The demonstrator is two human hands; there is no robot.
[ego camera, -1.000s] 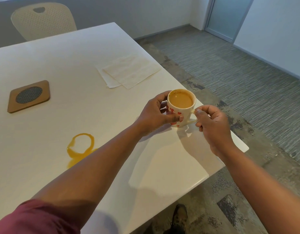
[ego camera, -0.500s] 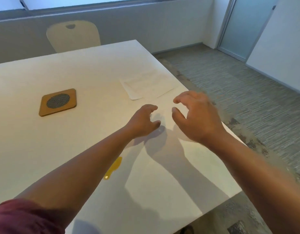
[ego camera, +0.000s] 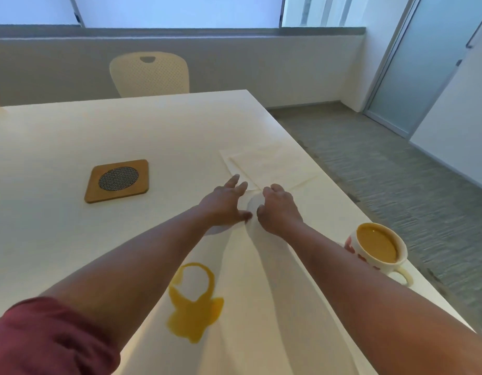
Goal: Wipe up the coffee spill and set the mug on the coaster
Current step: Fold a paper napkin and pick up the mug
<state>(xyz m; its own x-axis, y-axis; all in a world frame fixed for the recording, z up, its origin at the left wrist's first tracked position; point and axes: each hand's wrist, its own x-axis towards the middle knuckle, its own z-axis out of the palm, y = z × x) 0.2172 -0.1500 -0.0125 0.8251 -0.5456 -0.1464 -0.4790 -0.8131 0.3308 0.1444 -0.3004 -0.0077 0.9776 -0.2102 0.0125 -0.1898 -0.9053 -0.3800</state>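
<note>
An orange-brown coffee spill (ego camera: 193, 307) with a ring shape lies on the white table (ego camera: 58, 147), near me between my forearms. A white mug (ego camera: 378, 250) with red hearts, full of coffee, stands by the table's right edge behind my right forearm. The wooden coaster (ego camera: 116, 181) with a dark mesh circle rests at the left. Pale paper napkins (ego camera: 272, 166) lie flat at the far right. My left hand (ego camera: 223, 204) reaches out with fingers spread, its fingertips at the napkins' near corner. My right hand (ego camera: 277, 209) hovers beside it, fingers curled downward and holding nothing.
A cream perforated chair (ego camera: 150, 74) stands behind the table's far edge. Grey carpet (ego camera: 383, 169) runs along the right side, with a frosted glass door (ego camera: 434, 58) beyond. The mug sits very close to the table's right edge.
Both hands let go of the mug, which now stands at the right edge. They have moved forward to the napkins' near corner. My head has lifted, showing the window.
</note>
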